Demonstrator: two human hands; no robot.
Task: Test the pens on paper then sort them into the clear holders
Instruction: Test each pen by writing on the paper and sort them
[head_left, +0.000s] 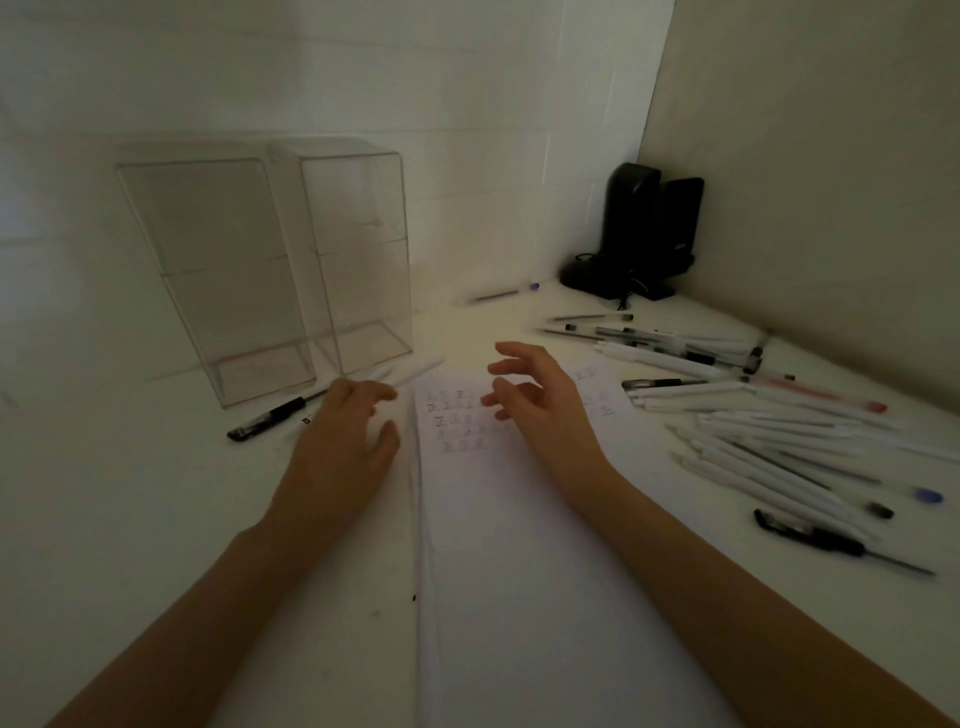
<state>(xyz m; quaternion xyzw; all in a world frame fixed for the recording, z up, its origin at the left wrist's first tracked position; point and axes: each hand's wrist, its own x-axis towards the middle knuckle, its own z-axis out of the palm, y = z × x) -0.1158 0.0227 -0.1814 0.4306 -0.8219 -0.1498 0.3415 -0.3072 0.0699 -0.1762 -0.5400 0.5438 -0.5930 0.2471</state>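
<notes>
Two tall clear holders stand side by side at the back left, the left holder (218, 280) and the right holder (358, 260); both look empty. A white sheet of paper (519, 545) with small test marks near its top lies in the middle. My left hand (343, 441) hovers just left of the paper, fingers loosely curled, holding nothing. My right hand (540, 400) hovers over the marked top of the paper, fingers spread and empty. A black pen (275, 415) lies in front of the left holder. A pile of mostly white pens (753, 405) covers the right side.
A black device with a cable (644, 239) stands in the back right corner. Two pale pens (410, 371) lie in front of the right holder. One pen with a blue end (506, 293) lies near the back wall. Walls close in behind and to the right.
</notes>
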